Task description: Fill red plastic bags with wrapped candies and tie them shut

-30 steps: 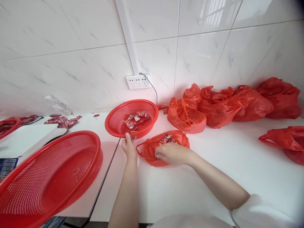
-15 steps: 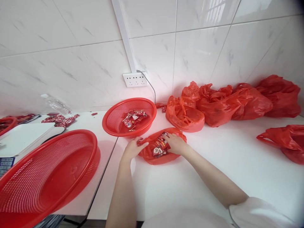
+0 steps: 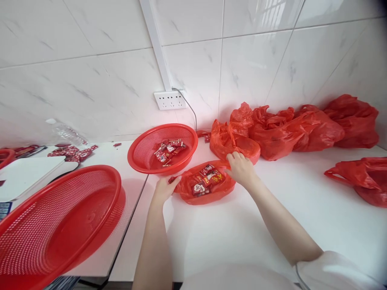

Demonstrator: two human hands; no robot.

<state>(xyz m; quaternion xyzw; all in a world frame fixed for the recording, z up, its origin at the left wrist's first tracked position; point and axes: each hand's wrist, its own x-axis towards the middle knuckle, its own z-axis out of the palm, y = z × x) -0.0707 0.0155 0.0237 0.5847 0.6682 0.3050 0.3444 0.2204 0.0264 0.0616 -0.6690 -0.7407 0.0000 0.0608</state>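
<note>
A red plastic bag (image 3: pixel 216 196) lies open on the white table in front of me, with several small red printed packets (image 3: pixel 202 187) inside it. My left hand (image 3: pixel 165 188) pinches the bag's left end between thumb and fingers. At the bag's right end, my right hand (image 3: pixel 241 169) has its fingers closed on the rim. Just behind the bag stands a round red plastic basket (image 3: pixel 136 152) that holds a small heap of similar packets (image 3: pixel 169 151).
Several filled red bags (image 3: pixel 278 139) line the wall at right, and another red bag (image 3: pixel 370 179) lies at the right edge. A large red basket (image 3: pixel 87 217) is at left. Beyond it are loose packets (image 3: pixel 71 153), a clear bottle (image 3: pixel 68 133) and a white tray (image 3: pixel 33 173).
My right hand has come out of the bag, off the packets, and moved right to its rim. My left hand has shifted slightly left and now grips the bag's left end.
</note>
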